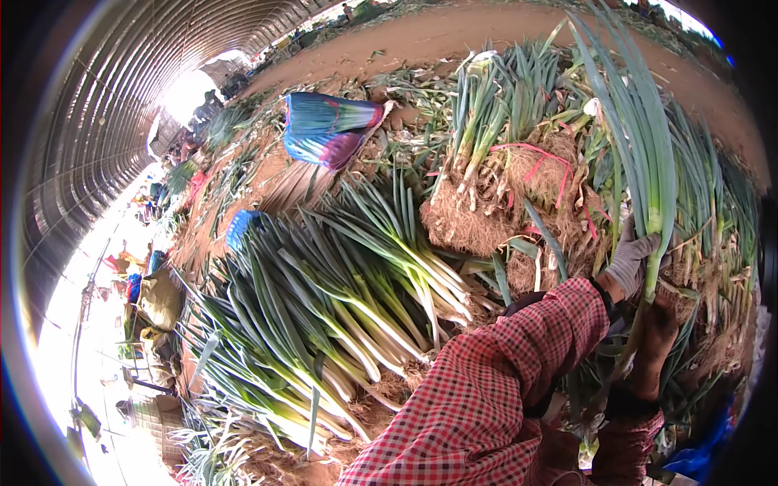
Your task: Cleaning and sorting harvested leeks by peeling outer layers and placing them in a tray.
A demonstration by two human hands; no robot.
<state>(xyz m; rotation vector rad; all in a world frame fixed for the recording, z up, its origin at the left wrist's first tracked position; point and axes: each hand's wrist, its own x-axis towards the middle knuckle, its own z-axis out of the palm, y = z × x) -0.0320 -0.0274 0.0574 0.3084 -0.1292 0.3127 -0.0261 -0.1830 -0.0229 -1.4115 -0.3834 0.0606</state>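
My left hand (pixel 632 259), in a pale knit glove, is closed round the stalk of a large green onion (pixel 653 202). Its long leaves rise above the glove toward the upper right. Lower on the same stalk, my right hand (pixel 658 328) is in shadow, its fingers curled against the onion. The onion's root end is dim and partly hidden by my hands. Left of my arms lies a broad pile of large green onions (pixel 348 300), their white ends toward me. Bundles with tangled roots (pixel 527 178), tied with pink string, stand beyond my left forearm.
A blue-and-purple wrapped bundle (pixel 332 130) lies behind the pile, near a small blue object (pixel 242 228). More upright onions (pixel 713 194) crowd the right side. Loose leaves litter the brown ground (pixel 405 44). A ribbed curved roof (pixel 105 105) arches over the left.
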